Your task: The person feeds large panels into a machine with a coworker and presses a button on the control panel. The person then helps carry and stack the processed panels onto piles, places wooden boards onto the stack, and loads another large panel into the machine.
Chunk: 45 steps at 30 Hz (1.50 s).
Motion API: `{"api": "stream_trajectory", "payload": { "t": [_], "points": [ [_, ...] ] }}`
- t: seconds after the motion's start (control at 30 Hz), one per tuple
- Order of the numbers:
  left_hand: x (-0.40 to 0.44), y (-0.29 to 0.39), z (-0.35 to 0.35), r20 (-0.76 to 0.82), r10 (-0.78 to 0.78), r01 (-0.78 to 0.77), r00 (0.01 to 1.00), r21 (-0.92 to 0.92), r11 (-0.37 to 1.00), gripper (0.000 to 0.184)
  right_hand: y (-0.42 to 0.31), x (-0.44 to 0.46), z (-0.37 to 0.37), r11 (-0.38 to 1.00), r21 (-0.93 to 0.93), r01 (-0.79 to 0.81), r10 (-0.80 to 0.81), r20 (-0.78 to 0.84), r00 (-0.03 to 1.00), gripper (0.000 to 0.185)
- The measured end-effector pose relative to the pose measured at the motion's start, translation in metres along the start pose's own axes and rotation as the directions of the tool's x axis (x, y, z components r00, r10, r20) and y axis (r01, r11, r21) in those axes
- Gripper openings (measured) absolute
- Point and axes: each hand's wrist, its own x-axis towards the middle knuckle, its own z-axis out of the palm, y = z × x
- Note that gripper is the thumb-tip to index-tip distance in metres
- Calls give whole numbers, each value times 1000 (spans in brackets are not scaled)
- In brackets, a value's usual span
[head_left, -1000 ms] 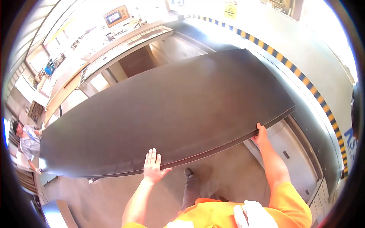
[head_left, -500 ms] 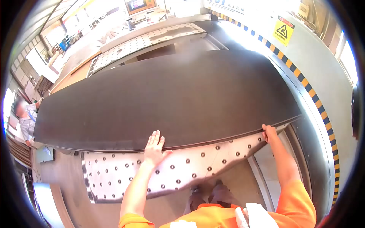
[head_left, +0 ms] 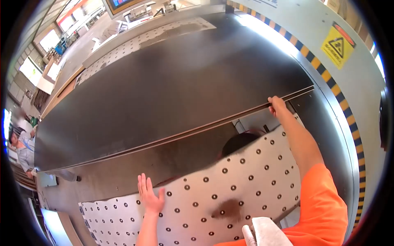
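A large dark panel (head_left: 164, 90), which looks like two stacked sheets at its near edge, spans the middle of the view. My right hand (head_left: 277, 106) is closed on that near edge, close to the panel's right corner. My left hand (head_left: 151, 196) is off the panel, fingers spread and holding nothing, above a light table (head_left: 246, 180) dotted with small round rollers. At the panel's far left end, a co-worker (head_left: 24, 149) in a light shirt has their hands at its edge.
A grey machine (head_left: 295, 28) with a yellow warning sign (head_left: 338, 45) and black-and-yellow striping stands along the right. Another dotted table (head_left: 123, 49) lies beyond the panel. A screen (head_left: 119, 4) is at the top. Dark floor shows between panel and near table.
The panel has moved away from me, towards the far dotted table. My left hand has come off its edge, while my right hand still grips it. More of the near dotted table shows.
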Motion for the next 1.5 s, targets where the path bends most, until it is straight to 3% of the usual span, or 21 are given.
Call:
{"api": "stream_trajectory", "payload": {
  "t": [0.13,0.2,0.27,0.33,0.4,0.47,0.5,0.6,0.67,0.7,0.73,0.87,0.9,0.93,0.97,1.03,1.1,1.17,1.2,1.4,1.5],
  "points": [
    [4,2,-1,53,-3,4,999,-12,1000,62,-52,74,38,996,46,70,-68,-36,997,15],
    [3,0,1,41,-8,9,999,-8,1000,61,-62,114,58,981,-48,190,-192,-45,980,18],
    [5,1,3,29,-14,15,999,-19,1000,60,-61,157,89,962,60,268,-266,-33,963,24],
    [7,2,3,29,-19,19,999,-10,1000,60,-66,133,131,914,-131,383,-377,72,923,31],
    [7,4,-1,27,-15,15,1000,-8,1000,60,-34,116,186,646,-300,702,-709,105,697,45],
    [6,7,-4,11,-12,12,1000,-4,1000,59,-8,22,223,533,-272,801,-732,328,598,47],
    [6,7,-6,-18,5,-5,1000,-5,1000,58,7,-27,238,616,-189,765,-604,510,612,44],
    [-3,4,-4,-101,48,-50,994,-16,999,56,67,-159,277,500,68,863,-695,627,353,34],
    [-13,1,-8,-158,87,-95,983,-40,995,54,114,-251,297,623,235,746,-646,692,322,30],
    [-31,4,-17,-147,97,-108,984,-69,992,53,121,-302,292,579,163,799,-576,776,259,33],
    [-53,7,-25,-134,105,-118,985,-99,988,52,150,-333,303,512,256,820,-617,774,143,38],
    [-212,-10,-96,-145,85,-104,986,-130,986,45,207,-476,305,370,200,907,-473,881,-1,47],
    [-264,-19,-117,-182,26,-55,983,-157,986,43,226,-506,308,443,194,875,-455,890,33,47],
    [-317,-29,-138,-199,-38,2,979,-178,984,42,234,-541,304,299,100,949,-452,891,48,48],
    [-373,-45,-158,-219,-99,55,971,-199,978,41,287,-543,331,296,203,933,-590,807,12,50],
    [-537,-91,-203,-299,-353,309,887,-184,933,38,309,-644,334,222,70,972,-572,817,72,55],
    [-620,-98,-233,-117,-725,701,679,-191,687,45,341,-685,353,118,-51,992,-581,806,110,59],
    [-675,-124,-256,-130,-856,807,500,-288,515,42,356,-718,362,-35,-243,969,-583,793,178,63],
    [-693,-141,-266,-129,-903,839,410,-335,428,40,353,-733,367,-79,-301,950,-591,782,199,65],
    [-722,-246,-311,47,-966,883,253,-420,211,39,337,-750,414,-42,-516,856,-588,705,397,65],
    [-721,-322,-331,32,-913,778,407,-536,328,38,337,-745,436,-49,-565,823,-620,664,419,62]
  ]
}}
